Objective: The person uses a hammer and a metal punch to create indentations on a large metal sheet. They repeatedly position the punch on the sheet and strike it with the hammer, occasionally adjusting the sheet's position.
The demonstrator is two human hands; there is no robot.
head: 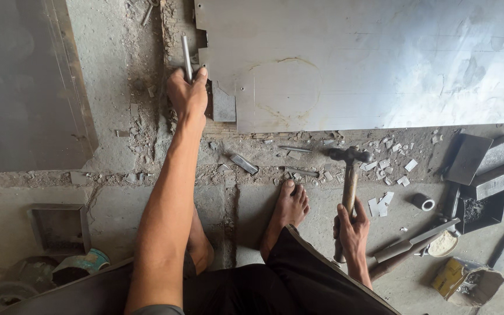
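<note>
My left hand (186, 93) is stretched far forward and grips a thin metal rod or chisel (186, 55), held upright at the notched left edge of a large steel sheet (380, 58) lying on the floor. My right hand (352, 228) is close to my body and holds a ball-peen hammer (350, 175) by its wooden handle, head up and off the sheet. My bare feet (290, 207) rest on the concrete between the two hands.
Small metal offcuts (386, 169) litter the floor below the sheet. Grey metal blocks and a tray (485, 169), a tape roll (424, 202), shears and a bowl (441, 244) lie at right. Another sheet (24, 81) and a small metal box (59, 227) are at left.
</note>
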